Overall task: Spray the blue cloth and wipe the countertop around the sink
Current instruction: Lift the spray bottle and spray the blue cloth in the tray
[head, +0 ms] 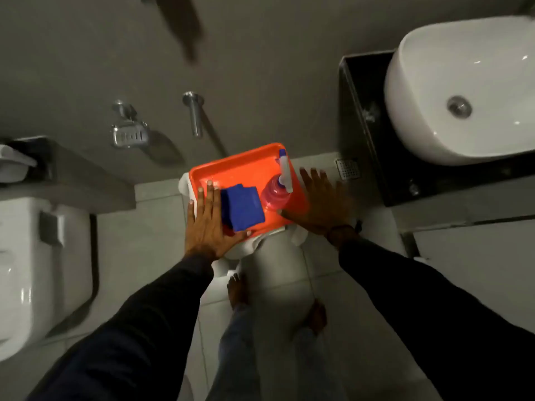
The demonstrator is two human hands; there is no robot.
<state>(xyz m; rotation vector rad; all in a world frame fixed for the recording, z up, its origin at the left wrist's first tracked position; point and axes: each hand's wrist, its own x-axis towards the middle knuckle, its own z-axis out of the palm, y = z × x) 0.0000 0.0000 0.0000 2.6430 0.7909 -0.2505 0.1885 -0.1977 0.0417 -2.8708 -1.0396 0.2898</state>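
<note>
Two bare feet [237, 290] stand on the tiled floor [150, 256] below a pair of flat, open hands, the left hand [208, 224] spread beside a folded blue cloth [243, 206] and the right hand [321, 198] at the far edge of an orange tray [231, 172]. On the tray, a pink spray bottle [276, 192] stands just right of the cloth. Farther right, a white sink [463, 91] sits on a dark surface [364, 125].
</note>
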